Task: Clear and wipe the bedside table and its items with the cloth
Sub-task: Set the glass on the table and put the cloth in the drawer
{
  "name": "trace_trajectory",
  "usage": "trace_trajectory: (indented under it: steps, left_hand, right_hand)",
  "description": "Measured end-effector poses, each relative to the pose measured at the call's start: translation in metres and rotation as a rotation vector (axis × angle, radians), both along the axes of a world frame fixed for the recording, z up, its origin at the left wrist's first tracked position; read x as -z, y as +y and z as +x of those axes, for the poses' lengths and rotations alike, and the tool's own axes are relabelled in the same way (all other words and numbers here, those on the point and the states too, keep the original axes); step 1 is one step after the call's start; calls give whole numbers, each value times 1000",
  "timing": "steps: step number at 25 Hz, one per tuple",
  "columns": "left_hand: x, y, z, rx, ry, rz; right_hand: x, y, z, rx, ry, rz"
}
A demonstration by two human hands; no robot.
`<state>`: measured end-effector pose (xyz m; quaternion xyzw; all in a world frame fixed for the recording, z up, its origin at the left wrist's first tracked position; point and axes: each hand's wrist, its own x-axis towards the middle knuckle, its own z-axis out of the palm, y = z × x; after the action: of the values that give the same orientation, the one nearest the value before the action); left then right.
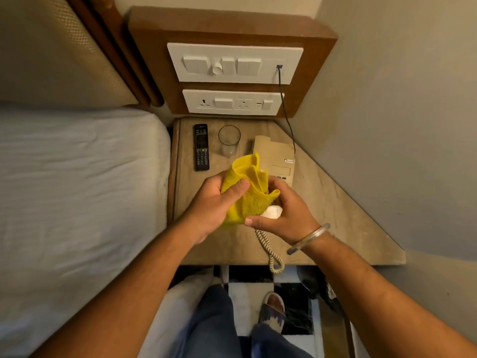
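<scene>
The left hand (211, 202) clutches the yellow cloth (247, 187) around the phone handset (271, 211) gripped by the right hand (281, 213) above the table (335, 215), while remote (201, 147) and glass (229, 140) seemingly await clearing.

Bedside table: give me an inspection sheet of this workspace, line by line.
Surface: stone-topped bedside table, angled on its right side.
Job's things: yellow cloth wrapped around a white handset; beige phone base; black remote and empty glass stand at the back, apart.
Clutter: nothing seen.
Grippers: left hand grips the cloth; right hand holds the handset, bangle on that wrist.
Cables: coiled cord hangs over the front edge; black cable runs from the upper switch panel to behind the phone.
Surroundings: bed left, wall right, checkered floor below.
</scene>
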<state>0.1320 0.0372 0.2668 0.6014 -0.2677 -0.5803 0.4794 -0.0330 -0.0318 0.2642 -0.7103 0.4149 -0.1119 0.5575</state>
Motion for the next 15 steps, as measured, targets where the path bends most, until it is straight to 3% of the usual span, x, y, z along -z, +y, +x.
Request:
trace_trajectory:
  steps: [2, 5, 7, 9, 11, 13, 15]
  left_hand:
    - [-4, 7, -9, -36, 0, -17]
    - [17, 30, -20, -331, -7, -60]
    - [63, 67, -35, -422, -240, 13]
    - [127, 112, -57, -137, -574, 237]
    - [198, 148, -83, 391, -759, 375]
    - [258, 162, -96, 789, -908, 360]
    - [301, 161, -99, 902, -1110, 303]
  right_hand:
    - [-2, -6, -5, -62, -118, 79]
    - [6, -4, -18, -34, -180, 202]
    - [24, 7, -32, 48, -152, 203]
    - [47, 22, -48, 140, -129, 208]
    - [75, 40, -61, 219, -124, 194]
    - [99, 59, -69, 275, -124, 173]
    - [116, 79, -77, 294, -133, 162]
